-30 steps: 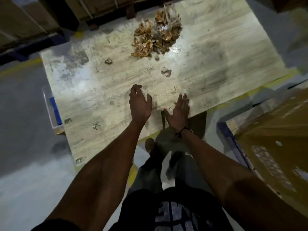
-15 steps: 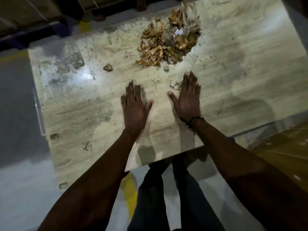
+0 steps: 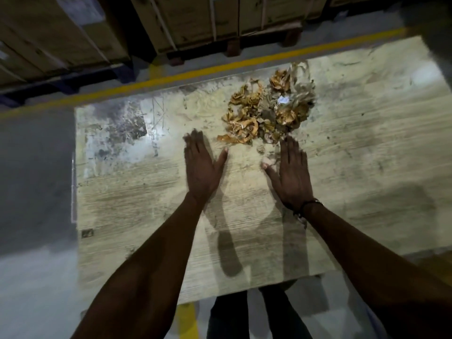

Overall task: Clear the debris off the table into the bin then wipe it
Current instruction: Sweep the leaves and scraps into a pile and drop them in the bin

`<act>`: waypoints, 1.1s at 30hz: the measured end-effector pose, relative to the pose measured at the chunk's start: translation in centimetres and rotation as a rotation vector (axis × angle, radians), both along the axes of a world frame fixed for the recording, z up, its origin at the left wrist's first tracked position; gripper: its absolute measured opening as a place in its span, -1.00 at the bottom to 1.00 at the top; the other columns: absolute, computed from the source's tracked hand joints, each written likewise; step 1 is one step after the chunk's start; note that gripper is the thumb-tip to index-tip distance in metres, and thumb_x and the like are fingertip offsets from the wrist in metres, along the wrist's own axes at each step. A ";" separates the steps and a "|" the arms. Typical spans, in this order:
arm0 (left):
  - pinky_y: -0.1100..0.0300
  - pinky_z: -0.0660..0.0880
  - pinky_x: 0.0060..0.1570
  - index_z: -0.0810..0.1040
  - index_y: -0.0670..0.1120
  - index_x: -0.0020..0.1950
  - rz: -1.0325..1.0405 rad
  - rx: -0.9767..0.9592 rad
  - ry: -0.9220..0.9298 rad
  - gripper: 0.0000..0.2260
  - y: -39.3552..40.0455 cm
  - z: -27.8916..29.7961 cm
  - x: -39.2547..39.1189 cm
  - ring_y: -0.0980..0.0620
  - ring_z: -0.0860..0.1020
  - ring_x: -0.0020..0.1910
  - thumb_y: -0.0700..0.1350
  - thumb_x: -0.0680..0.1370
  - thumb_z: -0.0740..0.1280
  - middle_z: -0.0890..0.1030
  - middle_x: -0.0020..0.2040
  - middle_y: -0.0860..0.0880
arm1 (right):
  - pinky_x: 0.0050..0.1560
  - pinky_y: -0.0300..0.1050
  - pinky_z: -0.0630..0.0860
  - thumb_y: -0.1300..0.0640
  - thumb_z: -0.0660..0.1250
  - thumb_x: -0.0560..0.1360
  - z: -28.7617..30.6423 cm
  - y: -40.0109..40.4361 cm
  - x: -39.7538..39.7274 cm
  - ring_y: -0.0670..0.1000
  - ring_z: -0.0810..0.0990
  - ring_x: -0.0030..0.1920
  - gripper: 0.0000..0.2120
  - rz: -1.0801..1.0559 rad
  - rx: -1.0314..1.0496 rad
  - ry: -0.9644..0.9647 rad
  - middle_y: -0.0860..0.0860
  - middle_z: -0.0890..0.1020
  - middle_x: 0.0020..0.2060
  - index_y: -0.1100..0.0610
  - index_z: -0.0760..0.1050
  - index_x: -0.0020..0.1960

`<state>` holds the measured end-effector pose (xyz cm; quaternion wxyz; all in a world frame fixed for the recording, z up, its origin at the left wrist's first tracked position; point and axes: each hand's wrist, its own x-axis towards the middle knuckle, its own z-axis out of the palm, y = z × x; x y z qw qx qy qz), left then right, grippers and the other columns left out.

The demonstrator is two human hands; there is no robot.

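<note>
A pile of debris (image 3: 269, 111), brown crumpled tape and grey paper scraps, lies at the far middle of the pale worn table (image 3: 146, 192). My left hand (image 3: 200, 167) lies flat, fingers straight, just left of and below the pile. My right hand (image 3: 291, 174) is flat too, its fingertips at the pile's near edge. A small pale scrap (image 3: 267, 161) sits by my right thumb. Neither hand holds anything. No bin or cloth is in view.
Strapped cardboard boxes (image 3: 195, 18) on pallets stand beyond the table. A yellow floor line (image 3: 171, 78) runs along the table's far edge. Grey floor lies to the left. My legs show below the table's near edge.
Both hands have slid forward across the table from its near edge up to the pile. The view has shifted with them, so the pile sits closer.
</note>
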<state>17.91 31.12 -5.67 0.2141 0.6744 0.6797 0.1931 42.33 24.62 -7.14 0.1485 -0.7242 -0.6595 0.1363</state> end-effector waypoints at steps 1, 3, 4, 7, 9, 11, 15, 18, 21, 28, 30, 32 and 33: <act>-0.14 0.05 0.65 0.03 -0.20 0.70 -0.016 -0.012 -0.009 -0.19 -0.2 0.1 1.1 -0.14 -0.04 0.70 0.34 0.67 0.13 0.05 0.71 -0.18 | 0.66 0.21 -0.01 -0.28 0.09 0.71 0.1 0.0 0.0 0.12 -0.07 0.70 -0.21 -0.003 -0.001 0.009 0.12 -0.03 0.70 0.17 -0.08 0.71; -0.11 0.08 0.65 0.04 -0.19 0.70 -0.066 -0.020 -0.051 -0.22 -0.9 0.3 3.3 -0.12 0.01 0.70 0.31 0.68 0.15 0.08 0.71 -0.16 | 0.66 0.21 -0.01 -0.27 0.13 0.70 0.2 -0.1 0.2 0.09 -0.08 0.70 -0.20 0.002 0.002 0.037 0.09 -0.03 0.70 0.16 -0.08 0.71; -0.09 0.10 0.64 0.05 -0.17 0.70 -0.102 -0.011 -0.080 -0.24 -1.3 0.4 4.2 -0.11 0.03 0.70 0.29 0.69 0.15 0.08 0.71 -0.14 | 0.66 0.21 -0.01 -0.27 0.15 0.70 0.3 -0.1 0.3 0.07 -0.09 0.70 -0.20 0.004 0.006 0.061 0.07 -0.05 0.71 0.14 -0.09 0.71; -0.06 0.20 0.60 0.11 -0.14 0.69 -0.147 0.058 -0.160 -0.34 -1.7 0.8 5.7 -0.09 0.14 0.67 0.20 0.72 0.19 0.07 0.71 -0.08 | 0.66 0.22 0.00 -0.26 0.19 0.69 1.1 -0.1 0.7 0.02 -0.14 0.70 -0.18 -0.017 0.006 0.178 0.01 -0.09 0.71 0.10 -0.14 0.71; -0.11 0.17 0.59 0.21 -0.13 0.64 -0.076 0.133 -0.132 -0.42 -1.3 1.3 6.1 -0.09 0.21 0.62 0.12 0.72 0.23 0.16 0.67 -0.09 | 0.65 0.25 0.02 -0.23 0.20 0.70 2.0 0.5 1.1 0.02 -0.16 0.70 -0.18 -0.016 0.024 0.228 -0.01 -0.12 0.71 0.08 -0.17 0.71; -0.19 0.18 0.55 0.31 -0.11 0.58 0.002 0.222 -0.081 -0.48 0.0 2.0 6.2 -0.12 0.27 0.57 0.10 0.69 0.27 0.27 0.61 -0.10 | 0.66 0.25 0.00 -0.20 0.20 0.71 3.0 1.6 1.5 0.02 -0.17 0.70 -0.20 -0.024 0.060 0.243 -0.02 -0.15 0.70 0.05 -0.18 0.71; -0.25 -0.03 0.58 0.24 0.02 0.64 -0.085 0.164 -0.071 -0.46 3.4 2.4 6.6 -0.10 0.13 0.66 0.18 0.70 0.22 0.18 0.67 -0.03 | 0.66 0.21 -0.05 -0.22 0.15 0.71 3.7 5.6 2.3 0.10 -0.15 0.70 -0.27 -0.051 0.108 0.199 0.07 -0.10 0.71 0.04 -0.07 0.72; -0.34 0.01 0.59 0.15 0.10 0.69 -0.260 0.028 -0.058 -0.43 4.5 1.4 7.7 -0.12 0.06 0.69 0.24 0.72 0.13 0.08 0.72 -0.01 | 0.65 0.26 -0.02 -0.31 -0.04 0.71 3.1 8.3 2.9 0.18 -0.07 0.69 -0.32 0.038 0.026 0.142 0.10 0.04 0.70 0.06 0.08 0.69; -0.26 0.08 0.61 0.18 0.13 0.68 -0.318 -0.004 -0.072 -0.46 3.1 0.5 9.1 -0.12 0.06 0.69 0.23 0.71 0.11 0.07 0.72 -0.03 | 0.66 0.21 0.02 -0.19 -0.05 0.75 2.4 8.1 2.6 0.21 0.03 0.68 -0.42 0.110 0.041 0.091 0.07 0.17 0.67 0.08 0.19 0.66; -0.12 0.20 0.59 0.29 0.03 0.65 -0.205 0.009 -0.161 -0.50 -4.0 0.7 9.5 -0.05 0.16 0.67 0.11 0.71 0.22 0.22 0.68 -0.03 | 0.66 0.12 0.07 0.03 0.03 0.78 3.1 2.3 1.1 0.16 0.25 0.61 -0.57 0.147 0.047 0.115 0.12 0.38 0.56 0.15 0.31 0.59; -0.13 0.25 0.56 0.31 -0.02 0.62 -0.195 -0.011 -0.197 -0.48 -5.4 1.0 9.1 -0.05 0.20 0.65 0.09 0.68 0.27 0.26 0.66 -0.03 | 0.64 0.11 0.14 0.07 0.11 0.77 3.8 0.3 0.7 0.14 0.27 0.60 -0.61 0.115 0.059 0.160 0.13 0.43 0.52 0.18 0.39 0.54; -0.12 0.29 0.52 0.31 -0.05 0.61 -0.197 0.000 -0.237 -0.44 -6.3 1.5 8.6 -0.08 0.26 0.61 0.04 0.64 0.34 0.29 0.63 -0.06 | 0.59 0.09 0.23 0.07 0.17 0.75 4.8 -1.2 0.6 0.12 0.27 0.59 -0.62 0.069 0.059 0.225 0.12 0.43 0.52 0.15 0.42 0.53; -0.12 0.30 0.52 0.31 -0.07 0.60 -0.193 0.014 -0.254 -0.42 -6.5 1.8 8.3 -0.09 0.28 0.59 0.01 0.61 0.37 0.31 0.62 -0.07 | 0.56 0.08 0.29 0.07 0.19 0.74 5.3 -1.5 0.7 0.11 0.30 0.58 -0.62 0.061 0.071 0.254 0.11 0.42 0.52 0.12 0.42 0.53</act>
